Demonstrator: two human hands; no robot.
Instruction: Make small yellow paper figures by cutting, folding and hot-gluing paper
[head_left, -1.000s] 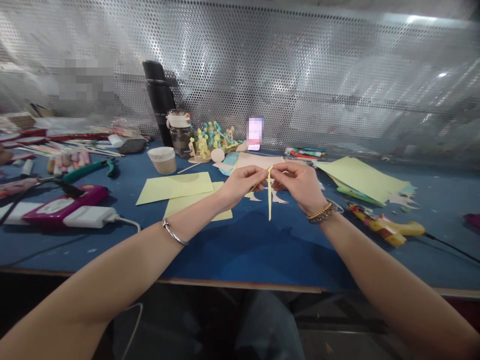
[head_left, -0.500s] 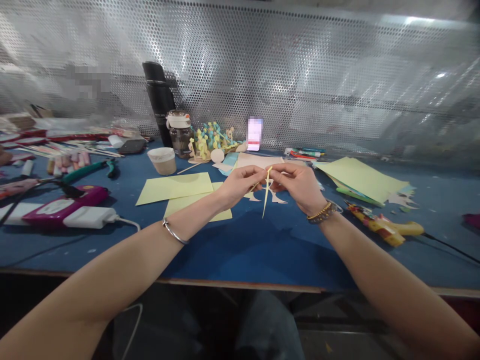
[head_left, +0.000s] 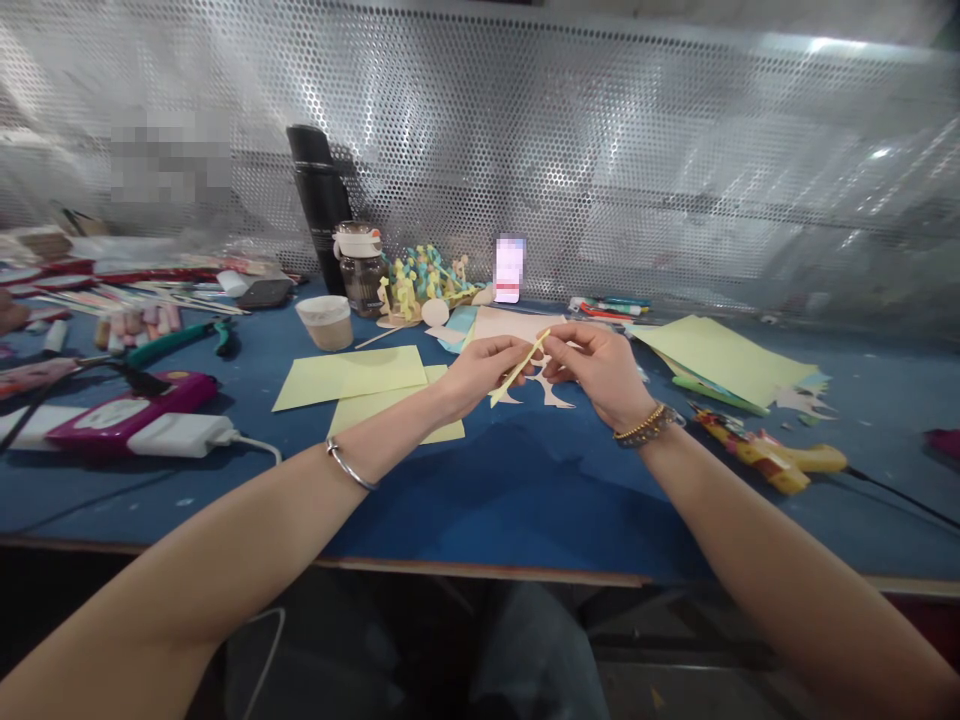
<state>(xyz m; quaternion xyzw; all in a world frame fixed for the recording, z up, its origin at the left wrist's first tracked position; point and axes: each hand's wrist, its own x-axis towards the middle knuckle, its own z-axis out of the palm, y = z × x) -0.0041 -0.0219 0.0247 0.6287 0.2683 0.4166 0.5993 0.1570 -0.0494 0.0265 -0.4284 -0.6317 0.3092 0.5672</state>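
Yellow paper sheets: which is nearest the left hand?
The yellow paper sheet directly below the left hand, partly under another sheet. That other lies farther left, the stacked sheets beyond the right hand.

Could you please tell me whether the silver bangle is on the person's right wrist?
No, the silver bangle sits on the left wrist; the right wrist wears beaded bracelets.

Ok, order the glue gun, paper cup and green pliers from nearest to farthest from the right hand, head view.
From the right hand:
1. Glue gun, off to its right
2. Paper cup, to its left, farther back
3. Green pliers, farthest left
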